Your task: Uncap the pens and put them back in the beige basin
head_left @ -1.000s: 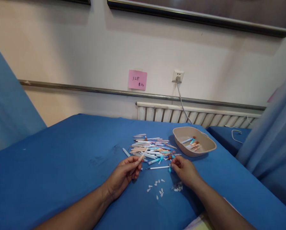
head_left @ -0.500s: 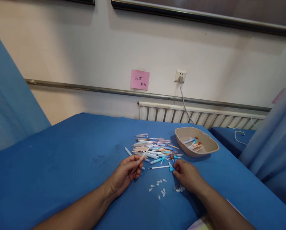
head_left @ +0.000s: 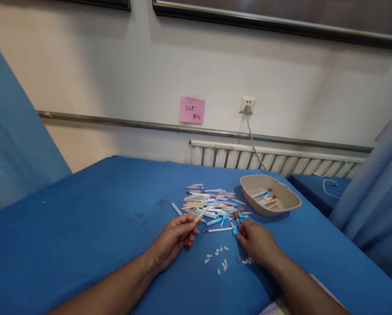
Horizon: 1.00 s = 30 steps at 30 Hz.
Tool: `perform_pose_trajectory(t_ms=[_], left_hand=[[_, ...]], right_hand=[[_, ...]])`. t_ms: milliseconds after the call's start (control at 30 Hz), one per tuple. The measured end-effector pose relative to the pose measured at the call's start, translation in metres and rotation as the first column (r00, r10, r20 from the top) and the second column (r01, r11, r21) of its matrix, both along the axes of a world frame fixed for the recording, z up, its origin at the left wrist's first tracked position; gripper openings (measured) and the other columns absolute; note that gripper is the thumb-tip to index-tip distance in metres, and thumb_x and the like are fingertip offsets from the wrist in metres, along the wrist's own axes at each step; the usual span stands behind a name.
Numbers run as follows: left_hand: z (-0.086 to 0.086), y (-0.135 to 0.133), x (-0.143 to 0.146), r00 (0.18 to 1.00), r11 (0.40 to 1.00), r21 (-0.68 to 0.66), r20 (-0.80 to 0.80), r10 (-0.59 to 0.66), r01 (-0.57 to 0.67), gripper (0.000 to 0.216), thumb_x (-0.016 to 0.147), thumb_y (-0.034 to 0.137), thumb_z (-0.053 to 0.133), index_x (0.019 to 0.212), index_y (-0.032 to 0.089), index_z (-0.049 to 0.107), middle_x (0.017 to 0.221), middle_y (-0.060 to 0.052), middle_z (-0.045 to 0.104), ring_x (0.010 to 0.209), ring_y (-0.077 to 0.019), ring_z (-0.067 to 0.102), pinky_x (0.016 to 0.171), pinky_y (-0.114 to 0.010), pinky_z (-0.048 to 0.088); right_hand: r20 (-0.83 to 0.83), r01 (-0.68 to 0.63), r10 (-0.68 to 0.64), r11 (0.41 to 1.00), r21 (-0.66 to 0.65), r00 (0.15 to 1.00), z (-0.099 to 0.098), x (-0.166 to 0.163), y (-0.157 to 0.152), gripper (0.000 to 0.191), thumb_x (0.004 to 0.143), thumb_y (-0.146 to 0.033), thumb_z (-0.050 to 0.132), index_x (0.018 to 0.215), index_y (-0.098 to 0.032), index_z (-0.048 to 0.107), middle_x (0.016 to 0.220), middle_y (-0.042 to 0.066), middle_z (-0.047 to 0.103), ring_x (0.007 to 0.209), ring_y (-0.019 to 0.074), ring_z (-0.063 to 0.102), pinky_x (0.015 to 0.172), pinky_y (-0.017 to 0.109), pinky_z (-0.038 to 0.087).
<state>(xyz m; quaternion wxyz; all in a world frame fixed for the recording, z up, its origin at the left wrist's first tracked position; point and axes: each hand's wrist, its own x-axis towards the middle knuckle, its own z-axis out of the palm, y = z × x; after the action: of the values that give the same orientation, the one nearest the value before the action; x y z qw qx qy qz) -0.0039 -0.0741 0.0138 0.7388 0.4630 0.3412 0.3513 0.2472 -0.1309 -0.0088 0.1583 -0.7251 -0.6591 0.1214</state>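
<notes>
Small tubes handled on a blue surface [head_left: 84, 227]
A slim tube [head_left: 199, 216] is clamped in the fingers of the left hand [head_left: 172, 239]. The blue end of a white stick [head_left: 217, 229], lying just near of the pile [head_left: 212, 202], is pinched by the right hand [head_left: 256, 241]. A beige tray [head_left: 291, 205] sits far right.

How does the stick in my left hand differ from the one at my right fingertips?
The peach stick in the left hand is pale orange; the white stick at the right hand has a blue end. The peach stick is lifted and tilted toward the pile; the white stick lies flat on the blue cloth. Both are slim, with fingers at one end.
</notes>
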Motion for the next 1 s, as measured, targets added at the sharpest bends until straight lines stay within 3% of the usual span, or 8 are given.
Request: perform_pose_trajectory(t_ms=[300, 700, 900, 1000], left_hand=[[0.002, 0.001, -0.002, 0.997, 1.0, -0.022, 0.079, 0.02, -0.018, 0.014, 0.077, 0.023, 0.067, 0.083, 0.015, 0.058, 0.066, 0.002, 0.056, 0.051, -0.0065, 0.049, 0.046, -0.016, 0.038], [0.012, 0.024, -0.02, 0.965, 0.979, -0.041, 0.165, 0.205, -0.201, 0.015, 0.07, 0.022, 0.068, 0.08, 0.012, 0.062, 0.061, 0.003, 0.053, 0.045, -0.0039, 0.043, 0.039, -0.012, 0.031], [0.005, 0.025, -0.016, 0.97, 0.978, -0.05, 0.133, 0.206, -0.201, 0.015, 0.069, 0.022, 0.068, 0.08, 0.012, 0.063, 0.061, 0.002, 0.055, 0.045, -0.0049, 0.047, 0.04, -0.013, 0.034], [0.003, 0.023, -0.015, 0.973, 0.98, -0.054, 0.119, 0.197, -0.192, 0.015, 0.07, 0.021, 0.068, 0.081, 0.011, 0.064, 0.063, 0.0, 0.06, 0.048, -0.0062, 0.051, 0.043, -0.014, 0.038]], right_hand=[[0.003, 0.003, -0.003, 1.0, 0.003, 1.0, 0.002, 0.0, 0.0, 0.005, 0.078, -0.025, 0.056, 0.079, -0.021, 0.057, 0.079, 0.002, 0.065, 0.071, 0.0154, 0.058, 0.059, 0.023, 0.03], [-0.069, 0.02, -0.014, 0.997, 0.075, 0.997, 0.007, 0.0, -0.001, 0.009, 0.082, -0.029, 0.053, 0.081, -0.021, 0.057, 0.076, 0.001, 0.065, 0.069, 0.0157, 0.059, 0.059, 0.024, 0.032], [-0.112, -0.069, 0.091, 0.98, 0.185, 0.99, 0.006, -0.012, -0.005, 0.011, 0.084, -0.024, 0.049, 0.09, -0.02, 0.057, 0.086, 0.004, 0.064, 0.078, 0.0171, 0.059, 0.069, 0.025, 0.039], [-0.062, -0.165, 0.185, 0.956, 0.241, 0.981, 0.007, -0.024, -0.007, 0.016, 0.085, -0.02, 0.046, 0.096, -0.02, 0.057, 0.096, 0.006, 0.063, 0.093, 0.0195, 0.057, 0.082, 0.027, 0.039]])
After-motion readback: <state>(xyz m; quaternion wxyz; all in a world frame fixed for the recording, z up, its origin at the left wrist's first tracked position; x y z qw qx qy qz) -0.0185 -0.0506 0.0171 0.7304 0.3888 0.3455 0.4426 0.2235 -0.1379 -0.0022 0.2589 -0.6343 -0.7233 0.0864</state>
